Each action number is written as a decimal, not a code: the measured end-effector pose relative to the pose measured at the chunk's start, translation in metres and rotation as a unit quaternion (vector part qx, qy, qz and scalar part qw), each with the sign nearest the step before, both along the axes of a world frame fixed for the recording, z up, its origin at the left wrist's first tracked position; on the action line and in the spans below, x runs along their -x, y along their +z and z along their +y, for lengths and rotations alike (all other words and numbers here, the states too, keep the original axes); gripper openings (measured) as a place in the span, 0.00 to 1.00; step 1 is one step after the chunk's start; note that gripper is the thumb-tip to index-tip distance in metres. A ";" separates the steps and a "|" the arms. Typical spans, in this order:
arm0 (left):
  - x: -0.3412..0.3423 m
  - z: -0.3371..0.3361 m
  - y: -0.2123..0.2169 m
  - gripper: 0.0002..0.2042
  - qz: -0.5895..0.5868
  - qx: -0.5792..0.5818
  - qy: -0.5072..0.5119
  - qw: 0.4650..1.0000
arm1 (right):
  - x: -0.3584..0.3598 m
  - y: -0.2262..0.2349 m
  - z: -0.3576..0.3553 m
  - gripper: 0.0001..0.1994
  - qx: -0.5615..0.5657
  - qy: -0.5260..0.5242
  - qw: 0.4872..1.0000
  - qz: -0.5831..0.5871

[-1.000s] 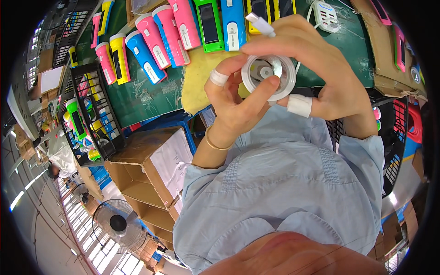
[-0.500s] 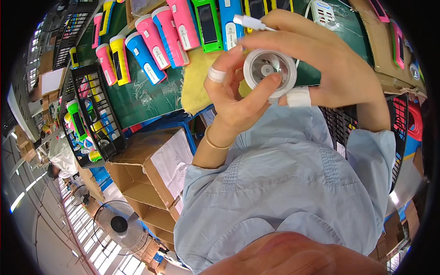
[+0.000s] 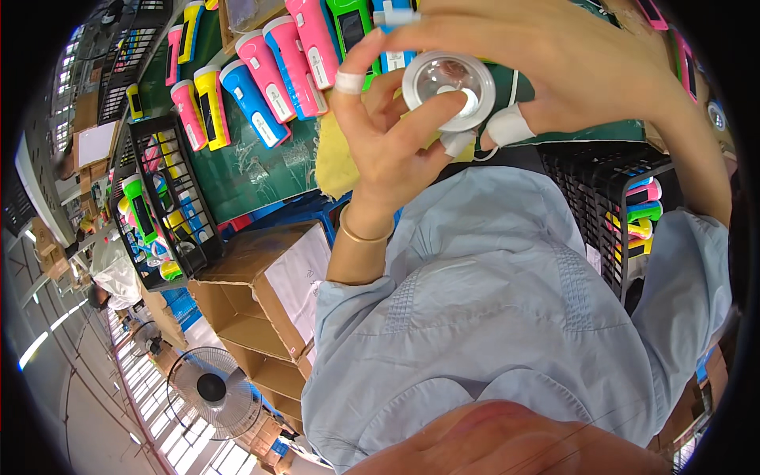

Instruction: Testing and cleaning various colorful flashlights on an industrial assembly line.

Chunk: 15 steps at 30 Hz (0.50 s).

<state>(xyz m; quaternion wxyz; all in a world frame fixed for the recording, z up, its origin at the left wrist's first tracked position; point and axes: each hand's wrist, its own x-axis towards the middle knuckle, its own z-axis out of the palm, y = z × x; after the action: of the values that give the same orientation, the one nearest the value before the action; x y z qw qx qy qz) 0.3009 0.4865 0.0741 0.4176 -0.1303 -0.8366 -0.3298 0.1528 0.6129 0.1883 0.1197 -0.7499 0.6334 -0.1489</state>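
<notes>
My left hand [image 3: 384, 131] is closed round the head of a flashlight [image 3: 449, 89], its thumb lying across the clear round lens. The lens has a white rim and faces up toward me; hands hide the body. My right hand [image 3: 578, 71] arches over from the right, its thumb close to the flashlight's lower side. At its fingertips is the white plug of a USB cable [image 3: 396, 17], blurred by motion. White tape wraps fingers on both hands.
Pink, blue, yellow and green flashlights [image 3: 255, 104] line the green table [image 3: 261, 178] beside a yellow cloth [image 3: 334, 154]. Black crates with flashlights stand left [image 3: 176, 190] and right [image 3: 606, 186]. A cardboard shelf box [image 3: 249, 305] and a fan [image 3: 211, 388] are at lower left.
Both hands have shifted up and left with the flashlight, which has tilted. My right hand has spread wider and its elbow has moved outward. The white charging hub is now hidden.
</notes>
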 end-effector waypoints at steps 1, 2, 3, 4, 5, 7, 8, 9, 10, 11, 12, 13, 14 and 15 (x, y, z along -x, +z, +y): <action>0.004 0.002 0.004 0.18 -0.005 -0.030 -0.006 1.000 | -0.001 0.006 -0.004 0.25 -0.035 0.009 0.999 -0.040; 0.006 0.004 0.006 0.17 -0.009 -0.061 -0.010 0.998 | -0.001 0.008 -0.005 0.24 -0.070 0.021 0.994 -0.079; 0.009 -0.004 0.000 0.23 0.005 -0.026 -0.042 0.999 | 0.000 0.003 -0.007 0.23 -0.058 0.000 0.996 -0.068; 0.009 -0.006 0.003 0.23 0.005 -0.024 -0.041 0.999 | -0.002 0.000 -0.010 0.23 -0.057 0.001 0.996 -0.068; 0.010 -0.008 0.007 0.20 -0.009 0.023 -0.002 1.000 | -0.004 -0.001 -0.014 0.22 -0.060 -0.040 0.997 -0.012; 0.010 -0.008 0.011 0.21 -0.060 0.027 0.025 0.997 | -0.002 -0.011 -0.017 0.21 -0.060 -0.082 0.994 0.044; 0.019 -0.009 0.006 0.24 -0.044 -0.079 -0.043 0.995 | 0.003 -0.017 -0.021 0.20 0.008 -0.092 0.996 0.003; 0.027 -0.009 0.005 0.27 -0.028 -0.184 -0.111 0.976 | 0.007 -0.021 -0.022 0.20 0.077 -0.101 0.991 -0.039; 0.024 -0.005 0.008 0.28 -0.059 -0.348 -0.149 0.924 | 0.007 -0.023 -0.018 0.20 0.115 -0.139 0.979 -0.097; 0.021 -0.008 0.010 0.27 -0.165 -0.370 -0.127 0.905 | 0.008 -0.022 -0.017 0.20 0.093 -0.193 0.967 -0.142; 0.018 -0.011 0.016 0.26 -0.268 -0.388 -0.102 0.876 | 0.008 -0.023 -0.017 0.22 0.071 -0.245 0.949 -0.186; 0.014 -0.006 0.023 0.21 -0.310 -0.532 -0.187 0.765 | 0.013 -0.027 -0.015 0.23 0.086 -0.213 0.957 -0.180; 0.014 -0.007 0.019 0.23 -0.330 -0.564 -0.238 0.718 | 0.015 -0.031 -0.017 0.23 0.089 -0.213 0.957 -0.178; 0.014 -0.008 0.011 0.26 -0.349 -0.593 -0.288 0.667 | 0.017 -0.035 -0.019 0.23 0.066 -0.180 0.962 -0.195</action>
<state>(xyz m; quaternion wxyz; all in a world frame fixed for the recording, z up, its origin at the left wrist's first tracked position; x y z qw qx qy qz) 0.2873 0.4786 0.0855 -0.0310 0.0351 -0.4703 -0.8813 0.1361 0.5942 0.1537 0.1623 -0.5857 0.7111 -0.3534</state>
